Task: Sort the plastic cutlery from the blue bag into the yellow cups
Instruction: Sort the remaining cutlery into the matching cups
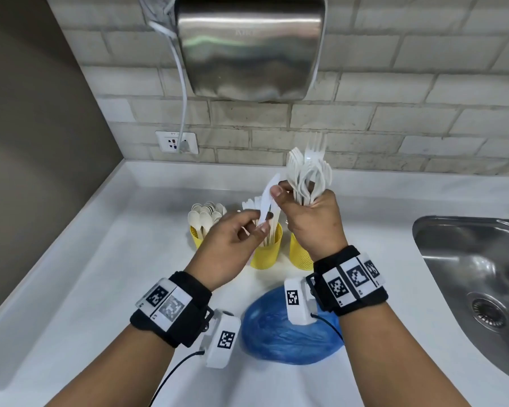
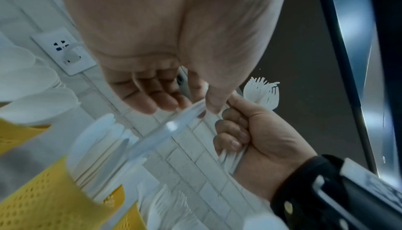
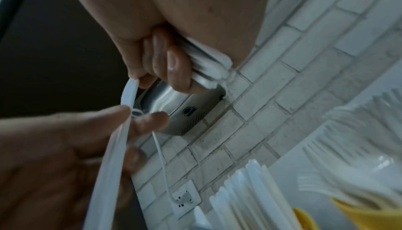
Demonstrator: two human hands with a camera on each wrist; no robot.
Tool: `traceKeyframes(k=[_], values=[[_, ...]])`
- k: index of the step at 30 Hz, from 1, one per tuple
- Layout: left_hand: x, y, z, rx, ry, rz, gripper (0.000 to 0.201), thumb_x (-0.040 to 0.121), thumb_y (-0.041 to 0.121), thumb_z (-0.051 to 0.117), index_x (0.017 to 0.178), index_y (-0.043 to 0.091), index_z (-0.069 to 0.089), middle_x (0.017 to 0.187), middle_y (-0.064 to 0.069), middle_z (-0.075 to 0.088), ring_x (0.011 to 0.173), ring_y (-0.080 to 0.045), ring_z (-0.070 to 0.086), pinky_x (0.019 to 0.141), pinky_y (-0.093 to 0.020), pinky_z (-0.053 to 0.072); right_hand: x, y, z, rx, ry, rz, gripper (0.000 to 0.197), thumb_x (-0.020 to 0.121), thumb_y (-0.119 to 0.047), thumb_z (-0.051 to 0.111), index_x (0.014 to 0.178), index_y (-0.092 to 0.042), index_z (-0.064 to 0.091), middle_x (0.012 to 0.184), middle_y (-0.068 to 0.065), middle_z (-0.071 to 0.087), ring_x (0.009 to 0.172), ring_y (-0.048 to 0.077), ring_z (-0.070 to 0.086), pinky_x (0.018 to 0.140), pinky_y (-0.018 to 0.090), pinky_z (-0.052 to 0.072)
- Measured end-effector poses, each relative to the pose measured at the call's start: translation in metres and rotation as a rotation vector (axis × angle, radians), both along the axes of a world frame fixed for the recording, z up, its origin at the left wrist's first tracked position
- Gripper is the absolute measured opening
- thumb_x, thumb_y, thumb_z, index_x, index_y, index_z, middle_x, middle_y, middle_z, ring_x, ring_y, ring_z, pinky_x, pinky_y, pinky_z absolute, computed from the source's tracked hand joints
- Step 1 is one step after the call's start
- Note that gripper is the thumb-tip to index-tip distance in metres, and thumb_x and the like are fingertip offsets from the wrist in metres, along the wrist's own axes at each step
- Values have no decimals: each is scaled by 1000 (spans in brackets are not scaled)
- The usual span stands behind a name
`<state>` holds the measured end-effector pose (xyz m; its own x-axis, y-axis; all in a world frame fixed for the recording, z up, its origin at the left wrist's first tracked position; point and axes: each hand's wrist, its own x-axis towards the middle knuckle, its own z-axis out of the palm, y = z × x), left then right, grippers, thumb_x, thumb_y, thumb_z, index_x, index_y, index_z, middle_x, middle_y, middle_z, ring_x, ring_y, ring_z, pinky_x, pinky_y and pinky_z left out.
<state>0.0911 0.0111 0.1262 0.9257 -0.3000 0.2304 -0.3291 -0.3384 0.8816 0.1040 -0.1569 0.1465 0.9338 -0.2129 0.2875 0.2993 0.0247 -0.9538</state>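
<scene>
Head view: right cup [image 1: 299, 254] half hidden

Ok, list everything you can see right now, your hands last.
knife: one, white, pinched by both hands
forks: a bunch, white, in right fist
cups: three, yellow, in a row on the counter; left spoons, middle knives, right forks
bag: one, blue, on counter near the wrists
counter: white
sink: one, steel, right
hand dryer: one, steel, on wall
socket: one, white, on wall
left hand: pinches knife
right hand: grips forks
</scene>
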Motion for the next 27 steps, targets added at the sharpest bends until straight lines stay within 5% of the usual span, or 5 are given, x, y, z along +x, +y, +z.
traceKeyframes(k=[8, 10, 13, 20, 27], values=[[15, 4, 8, 3, -124, 101, 8, 92, 26, 72, 97, 20, 74, 81, 1, 72, 73, -21, 70, 74, -42, 59, -4, 6, -13, -49, -42, 14, 9, 90, -14, 77, 97, -10, 72, 88, 4, 76, 86, 12, 72, 80, 27, 57], [16, 4, 10, -48, -128, 112, 13, 94, 15, 72, 105, 21, 71, 82, -1, 72, 74, -20, 73, 76, -44, 61, -4, 5, -18, -4, -53, -46, 18, 91, -12, 75, 104, -2, 66, 87, 2, 74, 81, 8, 70, 74, 23, 54], [22, 5, 16, -64, -173, 165, 26, 95, 13, 70, 117, 26, 62, 86, -3, 71, 75, -16, 75, 77, -41, 63, -4, -3, -31, 118, 51, -133, 14, 88, -25, 75, 98, -18, 68, 67, -12, 64, 58, 7, 60, 61, 25, 46], [45, -1, 9, 270, -333, 131, 34, 100, 16, 59, 128, 32, 47, 81, 3, 71, 74, -13, 71, 74, -35, 58, -8, -15, -57, 203, 232, -173, 18, 91, -31, 69, 73, -30, 66, 50, -10, 43, 42, 12, 36, 49, 23, 32], [68, -15, -25, 525, -301, 83, 32, 94, 17, 57, 122, 27, 45, 74, -5, 67, 68, -30, 66, 66, -42, 56, -5, -11, -85, -248, 309, -106, 21, 95, -21, 69, 74, -17, 68, 52, -10, 57, 47, 2, 47, 51, 21, 39]])
